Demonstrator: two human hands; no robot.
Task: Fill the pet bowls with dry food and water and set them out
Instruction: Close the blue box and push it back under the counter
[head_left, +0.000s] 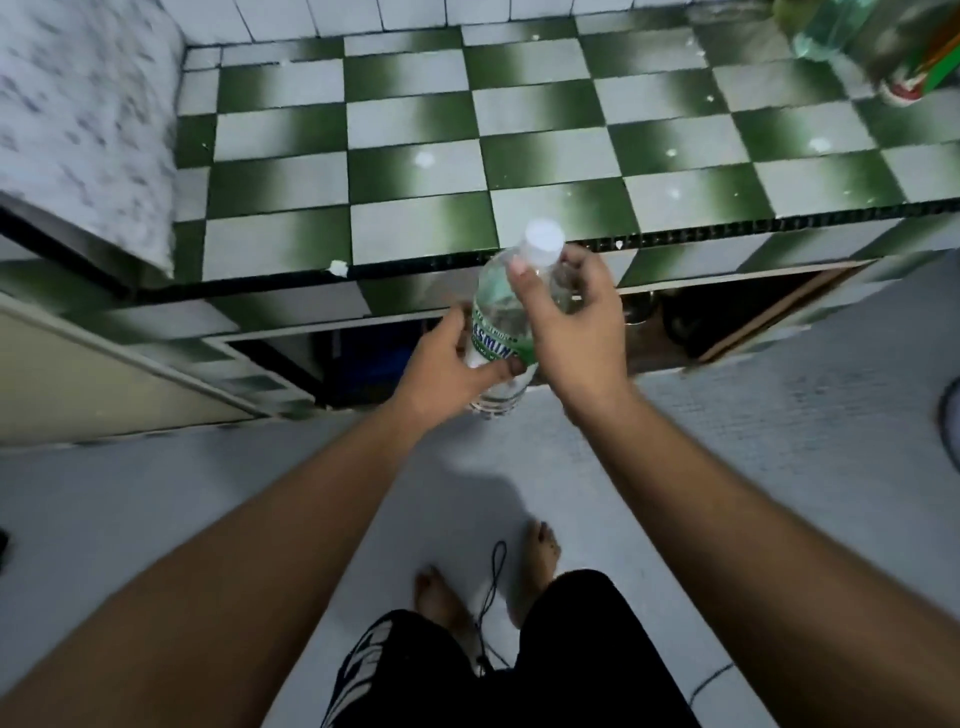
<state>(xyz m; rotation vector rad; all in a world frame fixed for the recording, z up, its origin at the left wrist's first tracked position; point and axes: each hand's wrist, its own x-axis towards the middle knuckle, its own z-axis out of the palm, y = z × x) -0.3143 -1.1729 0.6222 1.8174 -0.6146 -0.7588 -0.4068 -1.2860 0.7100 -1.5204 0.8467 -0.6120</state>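
Clear plastic water bottle: white cap on, green-and-white label. Tilted, cap end uppermost, held in the air between left hand and right hand.

Your view is dim and cool, lit softly and flatly from above. Your forearms throw a faint, fuzzy shadow on the pale grey floor at 6 o'clock. The recess under the green-and-white checkered tile counter is nearly black. Motion blur smears the speckled white surface at 10 o'clock and the clear greenish bottles at 1 o'clock. The white cap of the clear plastic water bottle at centre is washed out and soft. The counter's black edge bows under the wide lens.
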